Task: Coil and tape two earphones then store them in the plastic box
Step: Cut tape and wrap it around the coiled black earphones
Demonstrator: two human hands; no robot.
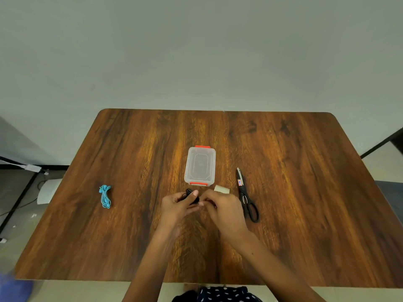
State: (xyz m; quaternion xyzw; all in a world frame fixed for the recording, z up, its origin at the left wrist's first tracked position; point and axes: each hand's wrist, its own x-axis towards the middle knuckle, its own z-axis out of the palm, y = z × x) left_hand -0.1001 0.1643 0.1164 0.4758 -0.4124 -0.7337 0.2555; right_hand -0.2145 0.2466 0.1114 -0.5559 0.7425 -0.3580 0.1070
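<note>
A clear plastic box with orange latches sits lidded at the table's middle. Just in front of it, my left hand holds a black earphone bundle, thumb pressed on top. My right hand meets it from the right, its fingertips pinching at the same bundle; what they pinch is hidden. A coiled blue earphone lies alone at the left of the table. A roll of pale tape peeks out behind my right hand.
Black-handled scissors lie right of my right hand, blades pointing away. The wooden table stands against a plain wall. A black stand with cables is on the floor at the left.
</note>
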